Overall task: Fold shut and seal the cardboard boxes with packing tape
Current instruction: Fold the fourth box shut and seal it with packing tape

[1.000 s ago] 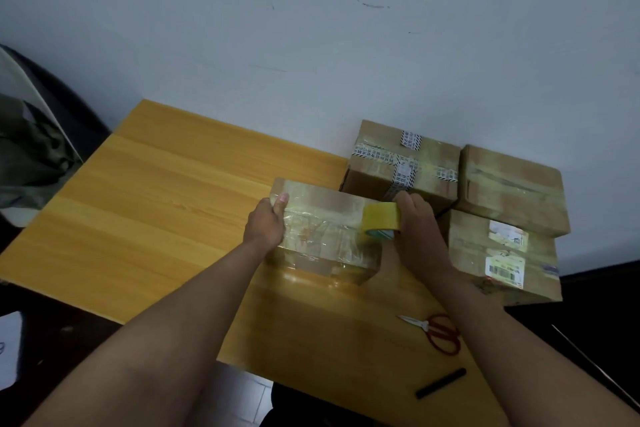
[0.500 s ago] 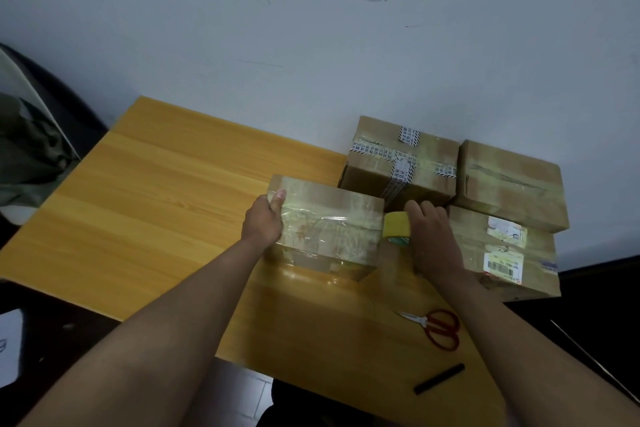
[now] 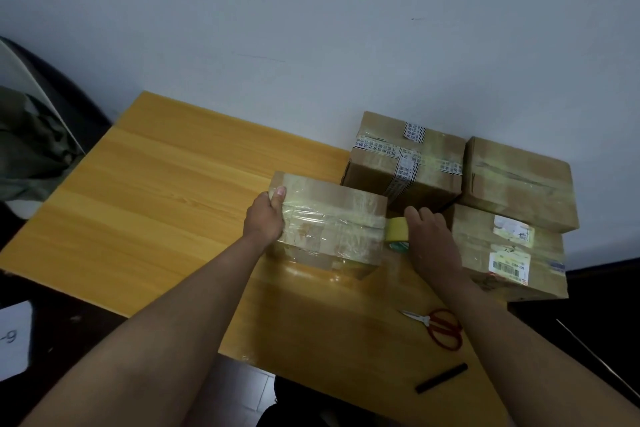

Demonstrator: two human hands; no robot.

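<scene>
One head-worn camera is looking forward and down, close over the table [image 3: 166,204], facing the wall [image 3: 311,45].

Scuffed white wall [image 3: 311,28], wooden table [image 3: 156,201]

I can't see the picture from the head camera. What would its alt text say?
A person's left hand steadies a cardboard box on a wooden table while the right hand holds a yellow tape roll at the box's right end. Three more boxes sit to the right, with red scissors and a black marker nearer the person.
</scene>
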